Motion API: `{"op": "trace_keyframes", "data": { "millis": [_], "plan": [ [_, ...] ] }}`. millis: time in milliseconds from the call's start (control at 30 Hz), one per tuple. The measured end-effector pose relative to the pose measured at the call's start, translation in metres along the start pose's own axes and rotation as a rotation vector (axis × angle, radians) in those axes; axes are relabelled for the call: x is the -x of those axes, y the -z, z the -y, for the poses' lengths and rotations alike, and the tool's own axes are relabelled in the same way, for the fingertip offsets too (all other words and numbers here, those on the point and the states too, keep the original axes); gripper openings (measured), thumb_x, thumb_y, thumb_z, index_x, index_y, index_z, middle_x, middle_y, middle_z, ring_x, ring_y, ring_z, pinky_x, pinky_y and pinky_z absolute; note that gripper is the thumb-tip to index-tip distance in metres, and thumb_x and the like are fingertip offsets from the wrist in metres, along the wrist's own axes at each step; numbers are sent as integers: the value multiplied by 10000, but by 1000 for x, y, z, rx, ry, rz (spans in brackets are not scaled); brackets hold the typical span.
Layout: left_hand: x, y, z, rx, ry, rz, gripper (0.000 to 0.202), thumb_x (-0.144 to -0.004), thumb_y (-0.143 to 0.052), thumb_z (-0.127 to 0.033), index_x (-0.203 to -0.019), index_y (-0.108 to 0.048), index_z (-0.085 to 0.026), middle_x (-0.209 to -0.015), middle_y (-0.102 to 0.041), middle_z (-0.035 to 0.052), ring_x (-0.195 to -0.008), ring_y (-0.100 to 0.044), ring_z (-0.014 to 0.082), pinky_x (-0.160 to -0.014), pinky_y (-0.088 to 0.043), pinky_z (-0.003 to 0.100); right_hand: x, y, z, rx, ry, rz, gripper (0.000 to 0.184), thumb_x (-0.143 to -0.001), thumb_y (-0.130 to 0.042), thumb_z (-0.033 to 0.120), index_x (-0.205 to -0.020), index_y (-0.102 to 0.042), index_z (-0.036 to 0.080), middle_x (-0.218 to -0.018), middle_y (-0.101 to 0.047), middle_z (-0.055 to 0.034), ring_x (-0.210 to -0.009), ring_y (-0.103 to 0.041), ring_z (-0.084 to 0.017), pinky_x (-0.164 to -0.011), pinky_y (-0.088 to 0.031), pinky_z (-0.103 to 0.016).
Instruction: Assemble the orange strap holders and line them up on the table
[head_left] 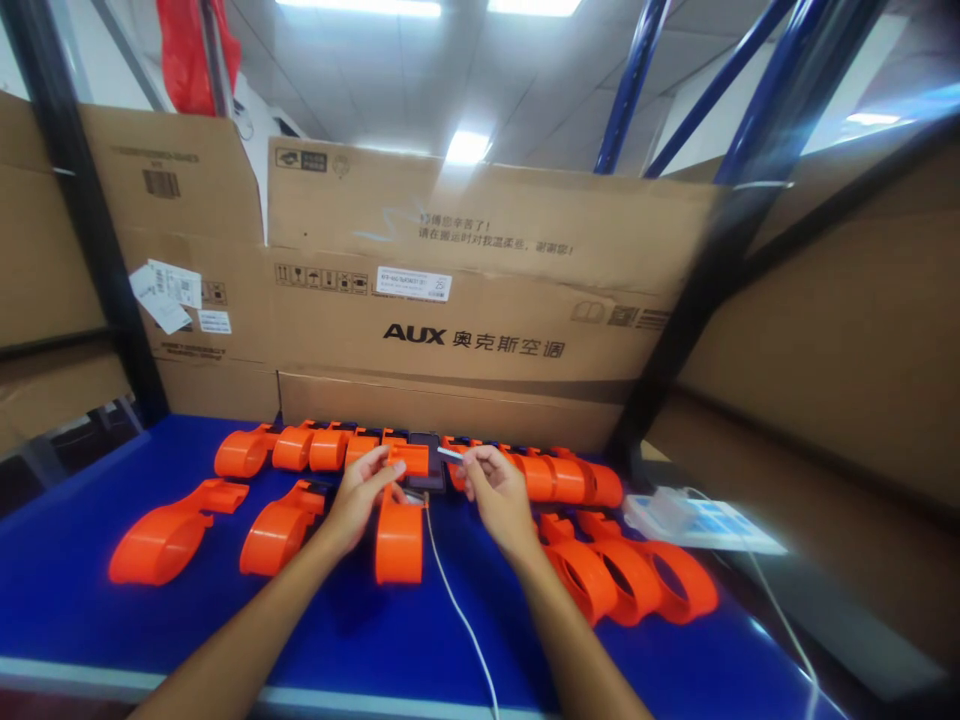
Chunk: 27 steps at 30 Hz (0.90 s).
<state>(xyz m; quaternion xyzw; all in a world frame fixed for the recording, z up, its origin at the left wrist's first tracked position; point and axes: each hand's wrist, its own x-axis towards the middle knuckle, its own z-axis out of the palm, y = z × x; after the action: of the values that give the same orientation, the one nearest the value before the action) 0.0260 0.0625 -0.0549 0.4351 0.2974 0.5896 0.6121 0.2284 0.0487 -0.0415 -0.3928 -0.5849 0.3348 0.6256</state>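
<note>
My left hand (365, 492) is closed on the flat end of an orange plastic band holder (409, 460). Its wide loop (399, 545) hangs below my fingers. Between the fingertips of my right hand (491, 488) is a thin white strip (448, 454), pointing left towards the orange piece; its exact kind is too blurred to tell. Behind both hands, a dark phone-like rectangle (426, 440) is partly covered by the orange piece. A white cable (457, 600) runs from near the held piece to the table's front edge.
Orange looped holders stand in a back row (244, 453), with others at left (161, 540) and right (637, 580). A white power strip (750, 538) lies at the blue table's (330, 630) right edge. Cardboard panels (480, 300) and dark posts (682, 300) enclose the table.
</note>
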Motion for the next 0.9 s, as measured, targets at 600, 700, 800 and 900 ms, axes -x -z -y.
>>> {"op": "trace_keyframes", "data": {
  "millis": [600, 700, 800, 900],
  "plan": [
    [1, 0, 0, -100, -53, 127, 400, -711, -804, -423, -956, -706, -122, -569, -655, 7, -466, -575, 127, -494, -420, 222, 3, -4, 7, -94, -36, -8, 285, -852, -695, 472, -875, -674, 188, -699, -676, -12, -545, -553, -111, -521, -464, -242],
    [2, 0, -1, -105, -59, 146, 409, -732, -789, -418, -1001, -709, -120, -544, -638, 0, -466, -559, 124, -482, -406, 217, 4, -3, 8, -73, -24, 13, 286, -851, -696, 472, -882, -679, 188, -702, -676, -17, -557, -560, -118, -536, -477, -250],
    [3, 0, -1, -122, -59, 156, 398, -728, -790, -421, -973, -710, -118, -567, -652, 10, -463, -554, 126, -473, -407, 224, 6, -4, 8, -72, -34, 21, 306, -838, -705, 489, -889, -682, 189, -713, -686, -27, -566, -570, -128, -531, -486, -256],
    [3, 1, 1, -150, -57, 142, 403, -708, -805, -415, -958, -703, -115, -589, -658, 12, -456, -562, 129, -481, -409, 234, 6, -7, 6, -69, -50, 39, 338, -827, -705, 520, -893, -689, 188, -733, -701, -41, -583, -586, -141, -538, -503, -269]
  ]
}}
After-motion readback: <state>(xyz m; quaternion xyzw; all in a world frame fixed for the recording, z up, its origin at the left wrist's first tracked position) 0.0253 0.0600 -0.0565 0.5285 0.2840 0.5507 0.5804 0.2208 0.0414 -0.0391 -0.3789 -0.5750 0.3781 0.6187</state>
